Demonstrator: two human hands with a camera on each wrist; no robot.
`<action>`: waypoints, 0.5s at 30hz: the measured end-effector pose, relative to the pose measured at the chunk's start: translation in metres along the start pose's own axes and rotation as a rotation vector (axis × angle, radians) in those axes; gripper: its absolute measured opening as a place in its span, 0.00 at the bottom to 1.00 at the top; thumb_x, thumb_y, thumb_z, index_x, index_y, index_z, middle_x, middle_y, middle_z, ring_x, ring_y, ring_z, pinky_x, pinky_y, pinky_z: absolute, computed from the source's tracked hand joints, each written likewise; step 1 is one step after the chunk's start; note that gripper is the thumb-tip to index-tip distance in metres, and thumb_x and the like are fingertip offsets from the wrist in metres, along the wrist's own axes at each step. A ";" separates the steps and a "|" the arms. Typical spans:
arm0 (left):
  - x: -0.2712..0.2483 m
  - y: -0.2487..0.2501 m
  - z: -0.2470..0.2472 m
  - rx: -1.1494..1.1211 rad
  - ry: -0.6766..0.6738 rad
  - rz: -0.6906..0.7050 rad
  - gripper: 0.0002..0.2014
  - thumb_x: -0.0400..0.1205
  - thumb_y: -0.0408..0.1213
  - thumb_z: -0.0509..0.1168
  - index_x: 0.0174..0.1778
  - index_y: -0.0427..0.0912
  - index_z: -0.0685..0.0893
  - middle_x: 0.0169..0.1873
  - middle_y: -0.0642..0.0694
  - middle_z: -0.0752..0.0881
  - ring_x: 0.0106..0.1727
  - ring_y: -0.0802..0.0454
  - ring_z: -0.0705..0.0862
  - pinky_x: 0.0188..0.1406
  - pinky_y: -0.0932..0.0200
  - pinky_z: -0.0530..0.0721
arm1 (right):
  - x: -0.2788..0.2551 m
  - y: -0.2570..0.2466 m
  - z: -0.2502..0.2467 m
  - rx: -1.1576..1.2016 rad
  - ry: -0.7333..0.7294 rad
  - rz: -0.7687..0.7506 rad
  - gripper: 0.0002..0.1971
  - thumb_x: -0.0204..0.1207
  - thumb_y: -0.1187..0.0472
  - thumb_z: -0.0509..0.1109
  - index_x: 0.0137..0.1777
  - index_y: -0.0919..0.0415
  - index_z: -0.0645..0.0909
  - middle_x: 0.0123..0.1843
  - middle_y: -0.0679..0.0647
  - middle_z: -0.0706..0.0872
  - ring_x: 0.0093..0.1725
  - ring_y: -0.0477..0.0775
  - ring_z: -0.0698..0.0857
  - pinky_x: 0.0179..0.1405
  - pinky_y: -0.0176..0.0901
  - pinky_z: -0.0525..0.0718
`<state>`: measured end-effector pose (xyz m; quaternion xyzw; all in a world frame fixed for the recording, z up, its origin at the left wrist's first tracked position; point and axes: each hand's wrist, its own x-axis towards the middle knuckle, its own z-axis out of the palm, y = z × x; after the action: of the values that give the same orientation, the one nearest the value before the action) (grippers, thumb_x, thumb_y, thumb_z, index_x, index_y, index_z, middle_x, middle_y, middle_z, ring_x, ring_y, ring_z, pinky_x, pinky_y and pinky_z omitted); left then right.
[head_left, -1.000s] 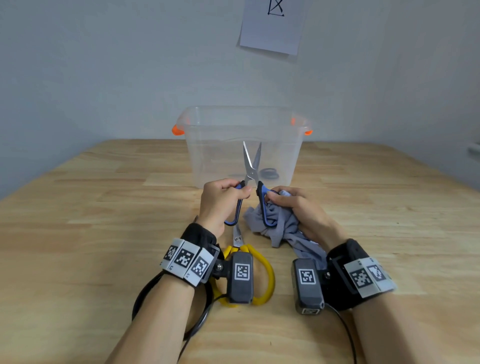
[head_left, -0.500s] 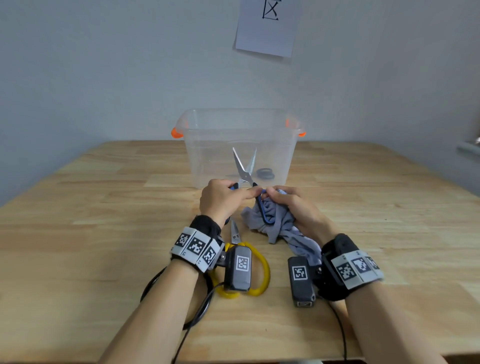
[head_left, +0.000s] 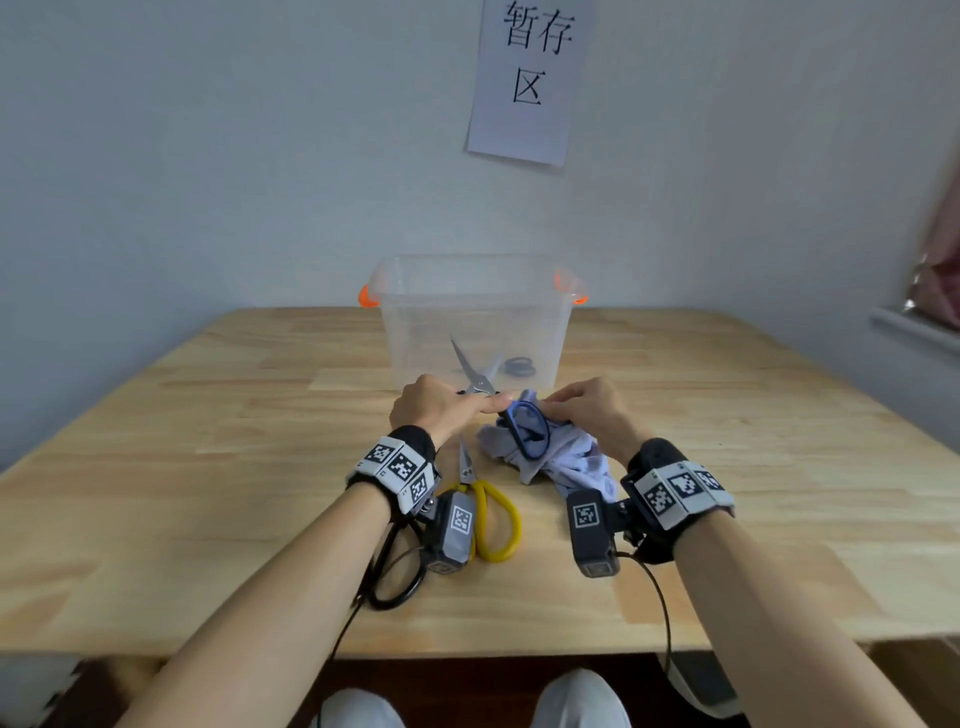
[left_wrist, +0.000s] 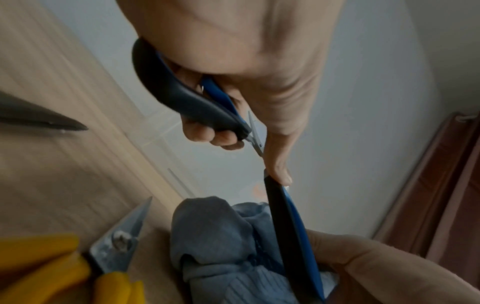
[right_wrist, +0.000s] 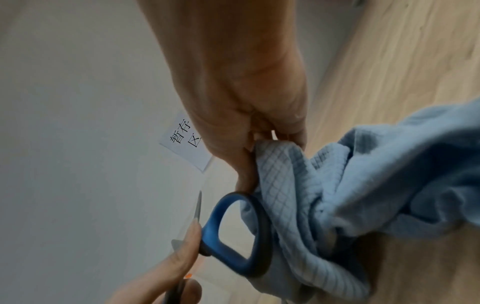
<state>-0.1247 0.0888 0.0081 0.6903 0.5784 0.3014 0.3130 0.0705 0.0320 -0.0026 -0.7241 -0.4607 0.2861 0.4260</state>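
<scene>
Evidently the left hand (head_left: 440, 410) grips one handle of the stiff, sharp blue-handled steel scissors (head_left: 479, 383); the right hand (head_left: 592, 410) pinches soft pale-blue quilted cloth (head_left: 571, 465) against the other.

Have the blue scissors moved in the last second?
Yes: the blue scissors sit lower against the clear box, blades tipped more to the left.

Blue scissors (head_left: 480, 385) in left hand (head_left: 441, 410)

scissors 3: blue pair (head_left: 480, 387), yellow pair (head_left: 514, 519), black pair (left_wrist: 41, 120) | cloth (head_left: 566, 462) 1 | clear bin (head_left: 415, 322) 1 | paper sign (head_left: 519, 130) 1
</scene>
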 end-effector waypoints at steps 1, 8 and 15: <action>-0.001 0.001 -0.002 0.008 -0.005 0.007 0.35 0.53 0.74 0.77 0.20 0.44 0.74 0.20 0.50 0.79 0.27 0.49 0.79 0.22 0.60 0.64 | -0.002 -0.003 -0.003 -0.053 -0.005 0.018 0.12 0.73 0.58 0.81 0.32 0.62 0.85 0.31 0.55 0.84 0.34 0.52 0.81 0.36 0.43 0.79; -0.002 0.013 -0.019 0.163 -0.038 0.066 0.38 0.50 0.80 0.72 0.23 0.44 0.76 0.24 0.50 0.82 0.31 0.49 0.82 0.24 0.59 0.68 | -0.003 -0.019 -0.006 0.134 0.214 0.096 0.22 0.71 0.66 0.74 0.22 0.58 0.66 0.23 0.53 0.66 0.28 0.53 0.65 0.29 0.45 0.63; 0.007 0.019 -0.017 0.346 -0.038 0.159 0.43 0.48 0.85 0.67 0.28 0.43 0.79 0.34 0.46 0.88 0.38 0.45 0.86 0.30 0.57 0.73 | -0.013 -0.037 0.001 0.433 -0.053 0.063 0.09 0.80 0.64 0.69 0.37 0.63 0.82 0.29 0.54 0.84 0.32 0.54 0.83 0.28 0.37 0.78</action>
<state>-0.1254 0.0943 0.0334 0.7829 0.5593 0.2083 0.1758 0.0488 0.0278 0.0299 -0.6219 -0.3768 0.4107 0.5501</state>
